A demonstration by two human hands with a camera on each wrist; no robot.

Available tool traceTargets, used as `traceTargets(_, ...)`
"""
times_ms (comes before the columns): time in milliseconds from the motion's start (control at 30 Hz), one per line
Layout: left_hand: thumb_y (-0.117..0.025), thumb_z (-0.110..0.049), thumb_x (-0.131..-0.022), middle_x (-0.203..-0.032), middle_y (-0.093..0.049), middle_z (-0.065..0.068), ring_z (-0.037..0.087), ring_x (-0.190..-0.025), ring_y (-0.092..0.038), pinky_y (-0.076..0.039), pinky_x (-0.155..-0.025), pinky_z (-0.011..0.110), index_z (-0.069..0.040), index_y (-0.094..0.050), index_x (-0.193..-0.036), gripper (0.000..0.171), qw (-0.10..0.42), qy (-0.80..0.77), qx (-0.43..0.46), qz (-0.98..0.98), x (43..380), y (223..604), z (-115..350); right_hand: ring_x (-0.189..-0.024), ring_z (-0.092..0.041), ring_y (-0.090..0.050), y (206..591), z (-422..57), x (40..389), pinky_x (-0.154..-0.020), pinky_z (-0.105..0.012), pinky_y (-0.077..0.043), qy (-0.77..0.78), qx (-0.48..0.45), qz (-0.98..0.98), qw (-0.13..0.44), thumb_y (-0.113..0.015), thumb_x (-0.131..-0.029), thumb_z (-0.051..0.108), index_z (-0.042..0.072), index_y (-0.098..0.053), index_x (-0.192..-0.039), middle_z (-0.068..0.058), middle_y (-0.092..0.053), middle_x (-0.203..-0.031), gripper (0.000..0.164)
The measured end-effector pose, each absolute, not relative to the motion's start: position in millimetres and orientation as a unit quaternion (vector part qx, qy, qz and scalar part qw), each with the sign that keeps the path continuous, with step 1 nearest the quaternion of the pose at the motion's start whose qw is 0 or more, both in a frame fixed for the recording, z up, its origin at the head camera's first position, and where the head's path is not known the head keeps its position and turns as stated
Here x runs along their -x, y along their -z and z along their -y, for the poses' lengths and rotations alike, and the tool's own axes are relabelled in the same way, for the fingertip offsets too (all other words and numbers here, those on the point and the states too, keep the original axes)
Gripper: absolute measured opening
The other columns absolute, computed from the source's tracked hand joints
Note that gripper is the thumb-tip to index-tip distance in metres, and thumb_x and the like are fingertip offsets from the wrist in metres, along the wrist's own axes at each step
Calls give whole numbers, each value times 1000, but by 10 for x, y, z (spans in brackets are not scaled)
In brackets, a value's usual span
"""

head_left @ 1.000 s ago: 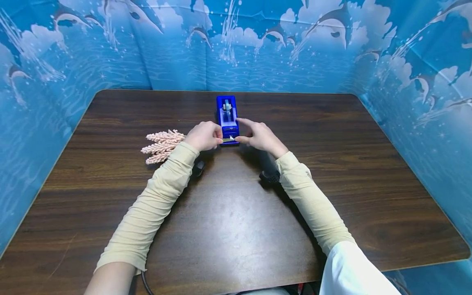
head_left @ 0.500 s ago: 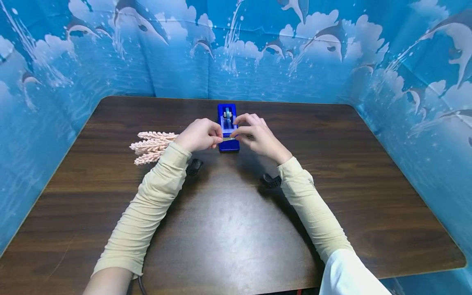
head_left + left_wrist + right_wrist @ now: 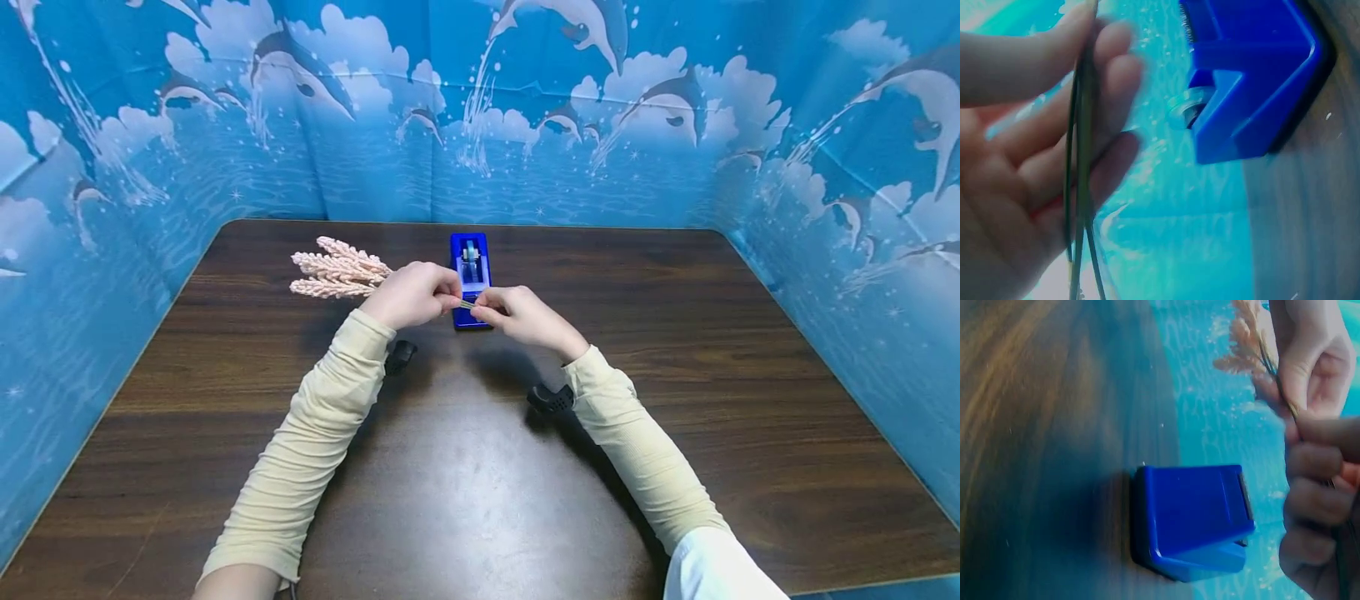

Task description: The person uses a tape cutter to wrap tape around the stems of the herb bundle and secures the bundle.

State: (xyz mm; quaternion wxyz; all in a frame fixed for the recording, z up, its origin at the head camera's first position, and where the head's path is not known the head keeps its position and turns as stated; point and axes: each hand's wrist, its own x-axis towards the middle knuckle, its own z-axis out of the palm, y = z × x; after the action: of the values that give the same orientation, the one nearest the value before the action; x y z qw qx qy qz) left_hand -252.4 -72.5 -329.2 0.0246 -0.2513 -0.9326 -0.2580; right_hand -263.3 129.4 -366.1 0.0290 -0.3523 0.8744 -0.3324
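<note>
A bunch of pale pink artificial flower sprays (image 3: 337, 268) hangs out to the left of my left hand (image 3: 414, 293). Their thin green stems (image 3: 1082, 144) run across that hand, pinched between thumb and fingers. My right hand (image 3: 528, 318) grips the stems farther along, close beside the left fingertips; its fingers curl round them in the right wrist view. Just beyond both hands a blue tape dispenser (image 3: 1194, 515) stands on the table, with a roll of clear tape (image 3: 1188, 109) in it. Whether a strip of tape is on the stems I cannot tell.
The dark wood table (image 3: 480, 467) spreads around the hands. Behind it hangs a blue curtain (image 3: 375, 183) printed with dolphins. A black wrist device (image 3: 400, 357) sits under the left wrist, another black device (image 3: 551, 398) under the right.
The right hand has come away from the dispenser's front, its raised fingers closing round the stems. The left hand keeps hold of the bunch, whose sprays have swung upward. The head view has tilted up.
</note>
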Motion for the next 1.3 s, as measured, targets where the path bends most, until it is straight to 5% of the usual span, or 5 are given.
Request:
traceTargets(167,-62,-12,-93,-91,-68,14,23,-85,-64,-51,-81,35,-2,-64,-98,12,71,421,218,878,2538,3252,747,-60,-9,-45,3691,-1258,2648,-56,-23,-36,361,295,-885,-17,-58,-97,19,5,-65,-87,-5,-58,-68,18)
traceTargets(400,-43,-31,-103,-81,-70,17,12,-66,-61,-54,-68,30,6,-67,-102,45,-109,365,195,904,2552,3288,839,-53,-10,-36,3751,-1161,2641,-51,-23,-29,530,226,-817,32,-52,-100,20,1,-62,-91,4,-43,-61,23)
traceTargets(800,-54,-24,-99,-52,-48,-10,9,-50,-37,-28,-52,23,-2,-60,-74,33,-21,450,118,885,2598,3320,868,-51,-8,-44,3845,-819,2460,-51,-23,-38,664,235,-689,171,-34,-106,15,-11,-50,-98,2,-46,-60,31)
traceTargets(1000,-57,-24,-97,-52,-50,-10,10,-54,-41,-31,-55,24,-2,-63,-76,31,10,409,95,908,2638,3332,1006,-58,-8,-59,3878,-633,2416,-60,-22,-49,624,253,-714,192,-40,-104,13,-16,-50,-121,2,-58,-67,35)
traceTargets(1300,-56,-27,-97,-53,-50,-9,10,-49,-45,-37,-51,23,-4,-63,-74,34,-22,387,58,920,2704,3395,1197,-54,-7,-62,3935,-485,2307,-52,-22,-46,604,222,-723,251,-41,-104,13,-18,-56,-112,3,-66,-64,35)
